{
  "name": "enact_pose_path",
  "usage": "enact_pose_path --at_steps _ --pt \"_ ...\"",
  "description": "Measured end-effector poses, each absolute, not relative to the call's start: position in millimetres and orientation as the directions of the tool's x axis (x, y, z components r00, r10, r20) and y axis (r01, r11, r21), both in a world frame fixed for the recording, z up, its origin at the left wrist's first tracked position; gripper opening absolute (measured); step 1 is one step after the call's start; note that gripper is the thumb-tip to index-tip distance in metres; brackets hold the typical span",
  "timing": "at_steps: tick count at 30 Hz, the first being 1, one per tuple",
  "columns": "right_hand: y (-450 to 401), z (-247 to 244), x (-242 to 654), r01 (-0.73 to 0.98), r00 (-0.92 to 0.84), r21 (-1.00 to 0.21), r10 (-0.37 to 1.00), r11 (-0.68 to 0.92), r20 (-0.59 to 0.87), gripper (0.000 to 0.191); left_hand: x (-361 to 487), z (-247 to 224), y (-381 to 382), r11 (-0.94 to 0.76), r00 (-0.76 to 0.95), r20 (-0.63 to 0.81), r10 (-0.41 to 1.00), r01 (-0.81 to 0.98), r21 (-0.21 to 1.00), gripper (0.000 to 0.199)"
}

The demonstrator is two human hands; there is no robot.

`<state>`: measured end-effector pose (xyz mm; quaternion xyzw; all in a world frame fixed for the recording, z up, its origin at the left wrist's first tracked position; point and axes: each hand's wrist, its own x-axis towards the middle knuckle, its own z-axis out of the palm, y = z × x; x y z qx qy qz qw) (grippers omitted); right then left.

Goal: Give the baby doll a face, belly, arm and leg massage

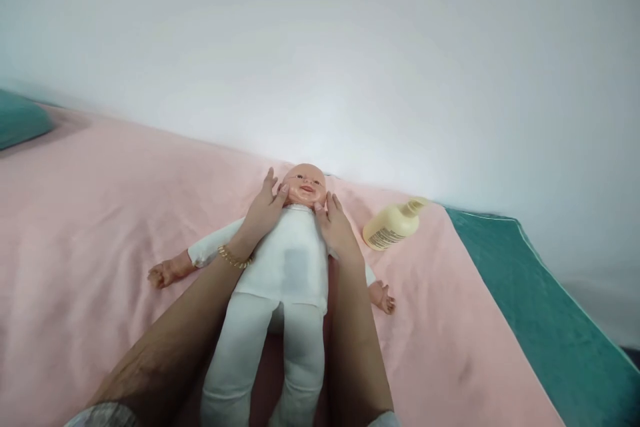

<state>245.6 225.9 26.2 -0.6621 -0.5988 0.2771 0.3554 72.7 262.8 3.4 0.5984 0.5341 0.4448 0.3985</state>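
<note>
A baby doll (pixel 295 260) in white cloth lies on its back, face up, its arms spread and its legs toward me. At the left of its head is my left hand (pixel 265 208), thumb by the doll's cheek, the fingers apart. My right hand (pixel 336 223) rests on the other side, its thumb near the doll's chin and its fingers beside the cheek, also apart. Neither hand is closed around anything. A gold bracelet (pixel 234 257) circles my left wrist.
Under the doll is a pink sheet (pixel 125 213). A pale yellow pump bottle (pixel 391 225) lies tilted right of my right hand. Green fabric (pixel 540 307) shows at the right, and a green item (pixel 23 119) at the far left. Behind rises a white wall (pixel 320 53).
</note>
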Motion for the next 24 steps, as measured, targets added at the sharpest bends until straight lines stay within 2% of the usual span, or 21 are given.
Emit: enact_pose_path --at_steps 3,6,8,11,14,18,20,24 --pt "208 46 261 0.646 0.129 -0.757 0.991 -0.101 -0.022 0.063 70 8 259 -0.13 -0.052 0.163 0.985 0.39 0.912 0.09" --pt "185 73 279 0.634 0.146 -0.772 0.987 -0.043 0.065 0.053 68 22 249 -0.23 -0.072 0.311 0.948 0.521 0.822 0.086" --pt "167 91 292 0.586 0.158 -0.81 0.978 0.021 0.139 0.051 69 37 239 -0.278 -0.02 0.341 0.94 0.535 0.798 0.074" --pt "146 110 308 0.446 0.222 -0.888 0.948 0.108 0.227 0.047 78 60 224 -0.308 0.126 0.281 0.951 0.448 0.84 0.05" --pt "142 112 321 0.343 0.39 -0.908 0.843 0.24 0.37 0.041 102 75 217 -0.306 0.276 0.218 0.936 0.334 0.891 0.038" --pt "157 95 332 0.302 0.538 -0.923 0.756 0.24 0.372 0.036 150 84 224 -0.219 0.381 0.127 0.916 0.208 0.953 0.028" --pt "165 86 333 0.309 0.542 -0.918 0.748 0.247 0.384 0.037 176 87 231 -0.156 0.397 0.079 0.914 0.165 0.974 0.026" --pt "174 76 333 0.333 0.546 -0.898 0.719 0.286 0.431 0.038 223 97 238 -0.016 0.384 -0.01 0.923 0.063 0.998 0.04"
